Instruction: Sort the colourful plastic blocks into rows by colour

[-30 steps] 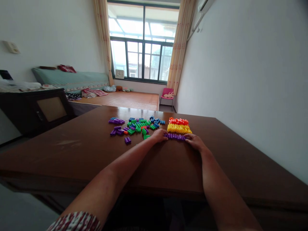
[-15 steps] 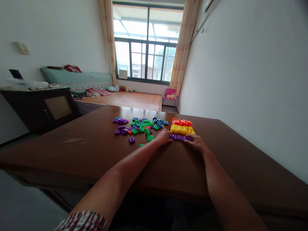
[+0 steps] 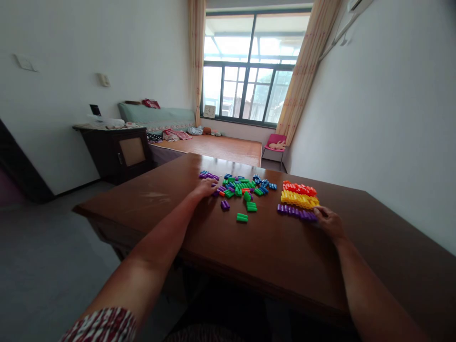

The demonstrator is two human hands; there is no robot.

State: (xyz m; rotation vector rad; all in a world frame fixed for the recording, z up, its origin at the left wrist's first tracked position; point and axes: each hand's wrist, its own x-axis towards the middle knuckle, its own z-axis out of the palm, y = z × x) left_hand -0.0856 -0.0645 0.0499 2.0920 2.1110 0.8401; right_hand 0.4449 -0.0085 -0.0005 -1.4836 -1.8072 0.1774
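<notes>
On the brown table a row of purple plastic tube pieces [image 3: 296, 212] lies side by side, below a yellow block of pieces [image 3: 299, 199] and a red-orange block [image 3: 299, 188]. My right hand [image 3: 329, 222] is at the right end of the purple row, its fingertips reaching toward the last piece and the corner of the yellow block. Farther left, my left hand [image 3: 205, 188] lies with fingers extended over loose purple pieces [image 3: 215, 190], partly covering them. A mixed pile of green pieces [image 3: 245, 185] and blue pieces [image 3: 262, 182] lies between the hands.
A separate purple piece [image 3: 225, 205] and two groups of green pieces, one nearer the front [image 3: 242, 217], lie before the pile. The wooden table [image 3: 270, 251] ends at a front edge close to me. Beyond it stand a bed [image 3: 228, 146], a dark cabinet [image 3: 107, 147] and a pink chair [image 3: 276, 142].
My left hand has left the purple row and moved left to the loose purple pieces. My right hand has shifted off the row's front to its right end. The view has turned left.
</notes>
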